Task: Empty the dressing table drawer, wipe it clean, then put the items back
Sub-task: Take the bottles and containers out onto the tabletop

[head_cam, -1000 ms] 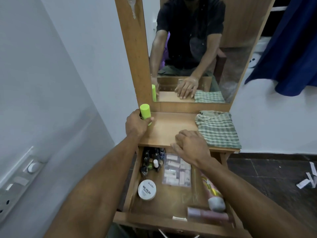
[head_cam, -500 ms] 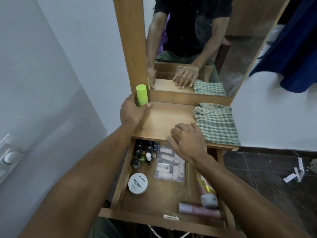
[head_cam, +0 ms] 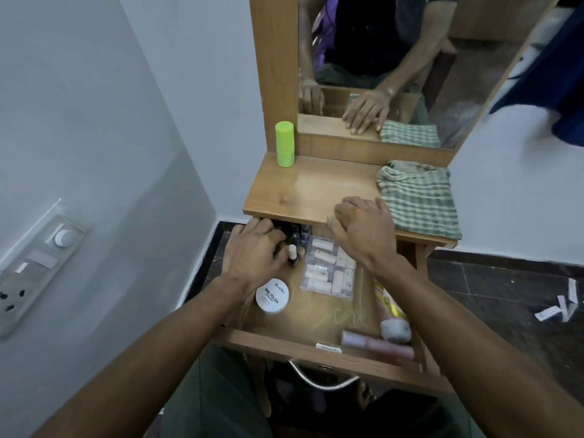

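Bare drawer (head_cam: 316, 338) floor lies mid-front; small bottles (head_cam: 297, 235) crowd the back-left corner under the tabletop (head_cam: 303, 191) overhang.

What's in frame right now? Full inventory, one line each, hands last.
green tube: 1, lime green, upright at the back left of the table top, beside the mirror frame
checked cloth: 1, green and cream, folded on the right of the table top
drawer: 1, wood, pulled open
small bottles: several, dark, back left of drawer; count unclear
round tin: 1, white, left of drawer
clear packet: 1, holds pale sticks, drawer middle
tubes: 2, pinkish, front right of drawer
mirror: 1, wood frame
left hand: in the drawer, among the bottles
right hand: rests on the table edge
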